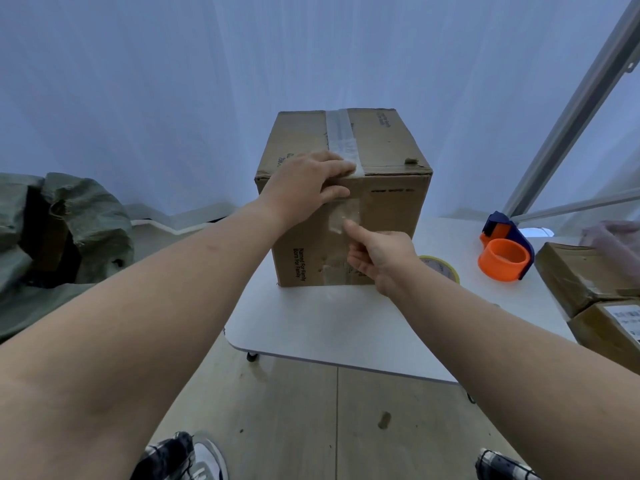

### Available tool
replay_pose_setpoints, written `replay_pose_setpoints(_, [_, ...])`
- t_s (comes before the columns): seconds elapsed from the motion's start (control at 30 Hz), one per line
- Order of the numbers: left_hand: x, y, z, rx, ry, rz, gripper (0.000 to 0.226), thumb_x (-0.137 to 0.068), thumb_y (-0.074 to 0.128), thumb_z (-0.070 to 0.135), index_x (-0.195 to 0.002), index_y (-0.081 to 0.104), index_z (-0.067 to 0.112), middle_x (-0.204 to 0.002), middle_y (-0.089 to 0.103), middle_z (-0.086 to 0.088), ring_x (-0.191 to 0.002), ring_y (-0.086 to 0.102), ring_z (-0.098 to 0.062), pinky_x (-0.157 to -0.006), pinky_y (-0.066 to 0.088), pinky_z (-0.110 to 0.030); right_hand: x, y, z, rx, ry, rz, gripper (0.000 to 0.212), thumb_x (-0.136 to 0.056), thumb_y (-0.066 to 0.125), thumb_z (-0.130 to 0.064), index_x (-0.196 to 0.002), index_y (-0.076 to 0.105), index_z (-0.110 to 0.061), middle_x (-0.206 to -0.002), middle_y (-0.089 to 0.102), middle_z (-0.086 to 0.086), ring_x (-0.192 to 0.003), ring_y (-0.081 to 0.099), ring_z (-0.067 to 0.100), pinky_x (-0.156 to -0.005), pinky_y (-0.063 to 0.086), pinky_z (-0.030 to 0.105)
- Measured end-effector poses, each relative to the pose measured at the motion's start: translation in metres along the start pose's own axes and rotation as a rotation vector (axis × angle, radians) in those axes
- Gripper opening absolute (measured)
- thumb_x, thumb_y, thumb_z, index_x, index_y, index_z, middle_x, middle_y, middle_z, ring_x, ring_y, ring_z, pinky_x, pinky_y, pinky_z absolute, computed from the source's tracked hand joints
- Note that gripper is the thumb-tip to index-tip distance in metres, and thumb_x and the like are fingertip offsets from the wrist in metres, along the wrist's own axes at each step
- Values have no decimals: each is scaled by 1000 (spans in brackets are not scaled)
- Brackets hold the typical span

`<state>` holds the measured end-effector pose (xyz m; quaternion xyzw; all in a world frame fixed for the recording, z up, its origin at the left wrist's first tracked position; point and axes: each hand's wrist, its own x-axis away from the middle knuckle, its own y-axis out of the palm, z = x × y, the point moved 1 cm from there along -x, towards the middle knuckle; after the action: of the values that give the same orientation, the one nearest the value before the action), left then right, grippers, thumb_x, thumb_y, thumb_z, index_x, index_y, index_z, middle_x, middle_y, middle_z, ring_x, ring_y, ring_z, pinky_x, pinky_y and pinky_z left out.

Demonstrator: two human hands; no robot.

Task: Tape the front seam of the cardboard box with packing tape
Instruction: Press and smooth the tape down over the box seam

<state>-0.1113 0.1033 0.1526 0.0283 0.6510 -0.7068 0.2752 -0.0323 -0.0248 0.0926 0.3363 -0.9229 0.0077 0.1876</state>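
A brown cardboard box (391, 209) stands on the white table (332, 323). A strip of clear packing tape (341, 140) runs along its top seam and down over the front edge. My left hand (308, 181) lies flat across the box's top front edge, fingers spread over the tape. My right hand (377, 258) is against the front face, its thumb pressing the tape end (341, 216), the other fingers curled. A roll of packing tape (441, 266) lies on the table behind my right wrist, partly hidden.
An orange and blue tape dispenser (505, 252) sits on the table to the right. Brown parcels (595, 282) are stacked at the right edge. A green woven sack (69, 233) slumps on the floor at left. The table's near edge (346, 363) is rounded.
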Motion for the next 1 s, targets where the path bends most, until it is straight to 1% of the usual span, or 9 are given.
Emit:
replay_pose_setpoints(0.17, [1,5,-1,-91,27,39,50,-90,56,43,-135,50,22,-137,53,-1,-122,49,-24,-100,38,-35,-5,-1,1,107,-3,27,29,-76,77,-27,-69,60,-6,-63,55,6,-55,49,15,-55,48,26])
replay_pose_setpoints(0.3, [5,13,0,-189,68,85,54,-90,56,44,-136,48,18,-139,52,-4,-126,47,-27,-104,35,-41,-11,1,2,160,-37,53,31,-76,77,-28,-64,58,-7,-60,53,6,-51,45,16,-49,40,25])
replay_pose_setpoints(0.4, [7,16,-1,-230,89,107,52,-90,56,42,-134,49,16,-136,53,-7,-124,49,-29,-102,37,-44,-17,2,4,193,-73,80,29,-76,77,-30,-68,59,-8,-66,56,6,-61,50,19,-57,41,29])
replay_pose_setpoints(0.47, [7,17,-2,-260,110,123,52,-89,54,43,-132,51,14,-133,56,-8,-121,52,-31,-100,40,-45,-20,4,6,201,-86,84,28,-77,76,-31,-76,61,-7,-74,58,7,-73,52,22,-66,43,32])
replay_pose_setpoints(0.53, [8,18,-3,-283,130,147,53,-87,52,44,-130,53,13,-129,58,-9,-117,54,-32,-97,42,-46,-23,6,7,211,-95,93,28,-78,75,-31,-80,61,-7,-82,60,9,-79,52,25,-70,42,35])
replay_pose_setpoints(0.67, [8,23,-5,-305,146,165,52,-87,59,43,-129,53,13,-129,59,-9,-117,55,-32,-97,43,-46,-28,9,8,229,-118,112,28,-78,74,-32,-76,60,-9,-85,62,11,-79,54,27,-71,45,36])
replay_pose_setpoints(0.8, [7,22,-5,-294,155,187,52,-86,57,46,-127,55,14,-126,60,-8,-115,56,-31,-95,43,-45,-30,10,12,246,-148,125,29,-78,74,-34,-79,61,-8,-88,63,13,-82,55,28,-81,51,42])
replay_pose_setpoints(0.9, [5,24,-1,-305,115,182,51,-88,50,53,-123,55,17,-122,60,-6,-113,55,-29,-93,42,-43,-27,6,13,254,-174,93,30,-78,73,-36,-77,59,-9,-81,59,8,-80,52,25,-73,46,36])
replay_pose_setpoints(1.0, [1,30,-1,-388,117,212,49,-87,49,54,-114,56,14,-114,61,-8,-105,58,-30,-88,44,-43,-25,1,12,262,-192,83,31,-77,74,-37,-76,60,-9,-72,57,3,-74,52,21,-71,44,34])
